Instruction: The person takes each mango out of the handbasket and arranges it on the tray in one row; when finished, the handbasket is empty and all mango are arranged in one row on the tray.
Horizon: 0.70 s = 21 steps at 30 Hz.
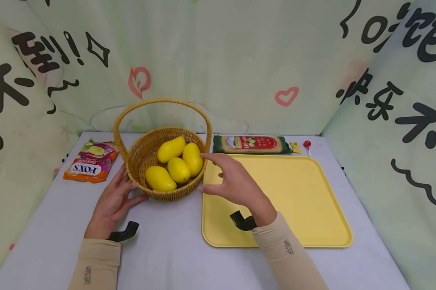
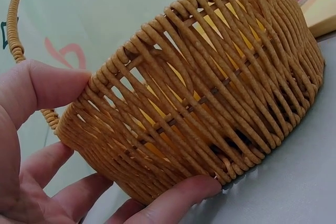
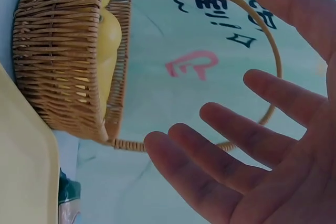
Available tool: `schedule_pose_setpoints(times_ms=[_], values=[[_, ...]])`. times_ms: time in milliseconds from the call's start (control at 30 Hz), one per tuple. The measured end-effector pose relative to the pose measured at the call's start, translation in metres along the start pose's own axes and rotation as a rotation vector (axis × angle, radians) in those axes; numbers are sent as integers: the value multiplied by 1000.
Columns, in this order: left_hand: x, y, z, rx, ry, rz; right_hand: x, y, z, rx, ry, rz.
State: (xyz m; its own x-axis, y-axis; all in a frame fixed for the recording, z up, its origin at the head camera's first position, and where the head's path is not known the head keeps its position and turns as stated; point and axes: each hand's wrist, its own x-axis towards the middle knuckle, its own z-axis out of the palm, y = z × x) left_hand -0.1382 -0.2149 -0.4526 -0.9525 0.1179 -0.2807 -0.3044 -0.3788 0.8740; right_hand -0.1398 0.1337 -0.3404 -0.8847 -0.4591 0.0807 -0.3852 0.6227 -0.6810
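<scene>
A brown wicker basket [image 1: 138, 155] with a tall arched handle holds several yellow mangoes [image 1: 171, 149]. At its left side, my left hand [image 1: 112, 203] grips the basket; the left wrist view has the thumb [image 2: 58, 85] on the rim and a finger [image 2: 181, 198] along the lower wall. My right hand [image 1: 236, 181] hovers just right of the basket, above the yellow tray [image 1: 283, 201]. Its fingers [image 3: 273, 140] are spread and the palm holds nothing. In the right wrist view, mangoes show over the basket's rim.
The yellow tray lies flat right of the basket. Behind it are a long green packet [image 1: 252, 144], a small yellow packet [image 1: 295, 147] and a red lollipop [image 1: 307, 144]. A Fox's candy bag [image 1: 91, 161] lies at the left. Printed curtains [image 1: 218, 68] enclose the white-covered table [image 1: 160, 249].
</scene>
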Motion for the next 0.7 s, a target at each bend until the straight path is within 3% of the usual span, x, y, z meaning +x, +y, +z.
schedule_pose_setpoints(times_ms=[300,567,700], values=[[5,5,1,5,-18,26,36,-20,4,-102,-77,-63],[4,4,0,15,-8,12,71,-29,19,-207,-212,-46],[2,1,-1,15,-3,2,85,-27,31,-204,-276,-23]])
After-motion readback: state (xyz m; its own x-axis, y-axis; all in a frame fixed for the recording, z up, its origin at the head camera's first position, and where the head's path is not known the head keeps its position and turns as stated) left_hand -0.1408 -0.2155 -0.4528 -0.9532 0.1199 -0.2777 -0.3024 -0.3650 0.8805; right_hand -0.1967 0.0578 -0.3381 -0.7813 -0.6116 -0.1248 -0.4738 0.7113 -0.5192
